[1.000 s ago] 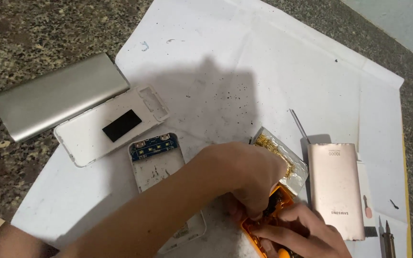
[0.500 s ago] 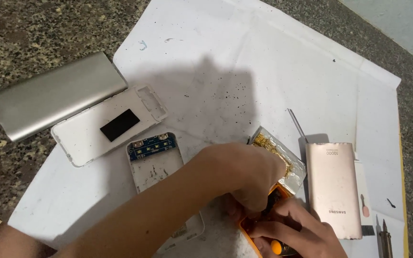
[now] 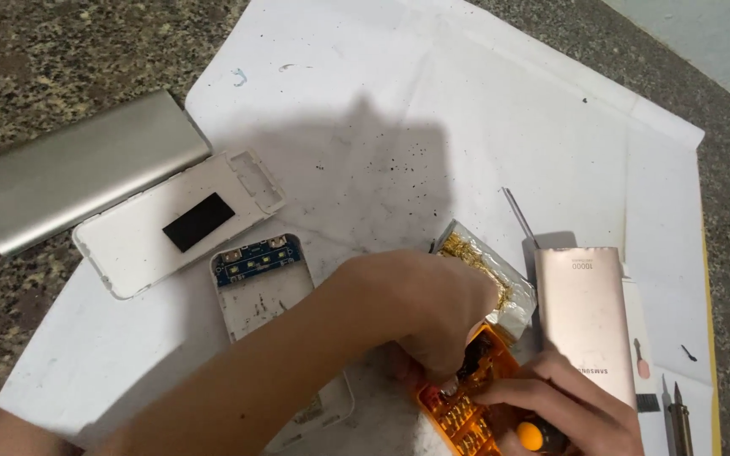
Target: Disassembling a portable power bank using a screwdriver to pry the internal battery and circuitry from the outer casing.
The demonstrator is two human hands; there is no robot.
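Observation:
My left hand (image 3: pixel 433 308) reaches in from the lower left and curls down over an orange screwdriver-bit case (image 3: pixel 466 405) at the bottom edge. Its fingertips are hidden inside the case. My right hand (image 3: pixel 572 405) grips the same case from the right, thumb on its side. Just behind my left hand lies a silvery battery pouch (image 3: pixel 500 283) with crumpled gold foil on it. A pink-gold power bank (image 3: pixel 585 317) lies right of the pouch, close to my right hand. A white shell with a blue circuit board (image 3: pixel 259 283) sits partly under my left forearm.
A large white paper sheet (image 3: pixel 466 127) covers the granite counter (image 3: pixel 61 51). At the left are a silver metal sleeve (image 3: pixel 78 173) and a white inner frame (image 3: pixel 154 232) with a black pad. A thin metal pin (image 3: pixel 519 215) and a pointed tool (image 3: pixel 679 418) lie to the right.
Both hands stay on the orange case with only small finger movements. The view has shifted slightly.

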